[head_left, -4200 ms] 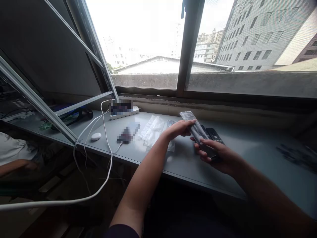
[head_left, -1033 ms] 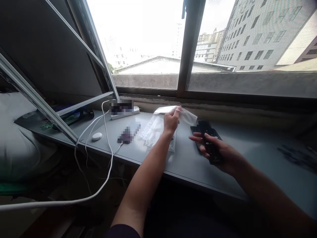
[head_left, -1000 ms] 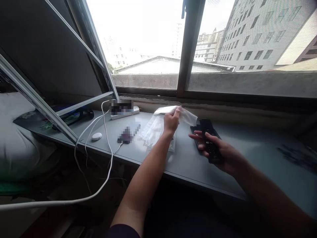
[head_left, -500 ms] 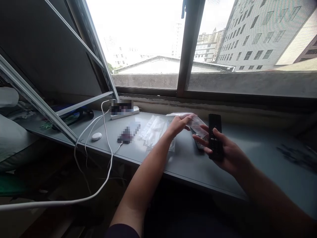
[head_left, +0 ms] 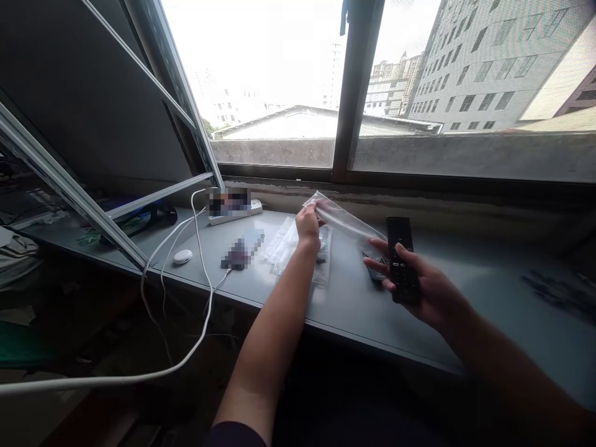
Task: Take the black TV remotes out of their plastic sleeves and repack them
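My right hand (head_left: pixel 431 288) grips a black remote control (head_left: pixel 400 251) held upright, its button side facing me and the thumb on its front. Between my hands a clear plastic bag (head_left: pixel 347 217) is stretched. My left hand (head_left: pixel 308 226) pinches its far left end, and its other end reaches the fingers of my right hand by the remote. Below those fingers a second dark remote (head_left: pixel 374 270) lies on the desk, partly covered by them. Under my left hand are several clear plastic bags (head_left: pixel 282 245) lying flat, with something dark beside the wrist that I cannot make out.
On the grey desk (head_left: pixel 344 304), left of the bags, lie a blurred-out device (head_left: pixel 239 251) on a cable and a round white object (head_left: pixel 182 257). A white power strip (head_left: pixel 235 212) stands behind. White cables (head_left: pixel 209 304) hang over the front edge. A metal frame (head_left: pixel 69 186) leans at left.
My left hand has moved left, away from the right hand, drawing the plastic bag out long between them. The remote in my right hand has shifted slightly left.
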Available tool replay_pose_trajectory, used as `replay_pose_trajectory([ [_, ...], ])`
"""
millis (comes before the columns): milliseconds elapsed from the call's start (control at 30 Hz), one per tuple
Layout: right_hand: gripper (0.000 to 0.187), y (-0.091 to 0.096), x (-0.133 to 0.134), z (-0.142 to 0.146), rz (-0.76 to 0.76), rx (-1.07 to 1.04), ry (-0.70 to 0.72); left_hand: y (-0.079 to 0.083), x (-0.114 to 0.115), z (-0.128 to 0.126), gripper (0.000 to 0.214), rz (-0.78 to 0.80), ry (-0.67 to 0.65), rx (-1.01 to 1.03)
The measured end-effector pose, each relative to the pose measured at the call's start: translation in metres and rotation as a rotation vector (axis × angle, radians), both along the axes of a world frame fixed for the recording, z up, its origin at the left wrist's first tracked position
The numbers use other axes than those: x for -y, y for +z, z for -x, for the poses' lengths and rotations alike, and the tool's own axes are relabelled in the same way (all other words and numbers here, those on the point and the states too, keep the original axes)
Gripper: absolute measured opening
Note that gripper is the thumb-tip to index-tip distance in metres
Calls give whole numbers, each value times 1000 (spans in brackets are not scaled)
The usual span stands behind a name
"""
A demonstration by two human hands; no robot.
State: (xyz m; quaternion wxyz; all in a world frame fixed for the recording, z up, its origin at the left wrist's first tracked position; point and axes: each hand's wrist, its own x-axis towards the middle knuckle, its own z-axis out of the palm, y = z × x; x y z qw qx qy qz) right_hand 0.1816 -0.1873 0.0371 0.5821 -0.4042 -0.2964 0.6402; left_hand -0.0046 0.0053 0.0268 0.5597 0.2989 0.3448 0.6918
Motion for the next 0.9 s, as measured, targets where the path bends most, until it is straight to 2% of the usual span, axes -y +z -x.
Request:
replay_pose_trajectory([
  [100, 30, -1, 0, 0, 0, -6, 3, 2, -1, 2, 22, 41, 41, 96],
  [200, 30, -1, 0, 0, -4, -16, -3, 5, 1, 3, 26, 37, -14, 107],
  [300, 32, 0, -1, 0, 3, -27, -22, 5, 5, 0, 22, 41, -143, 15],
  [467, 35, 1, -1, -1, 25, -43, -24, 2, 9, -6, 18, 91, -458, -124],
  [533, 36, 2, -1, -2, 32, -45, -22, 2, 11, -7, 17, 77, -544, -140],
  [733, 32, 1, 0, -2, 9, -45, -19, 6, 17, -3, 38, -6, -556, -100],
  [900, 29, -4, -1, -4, -41, -21, -34, 6, 17, -4, 27, 25, -570, -91],
])
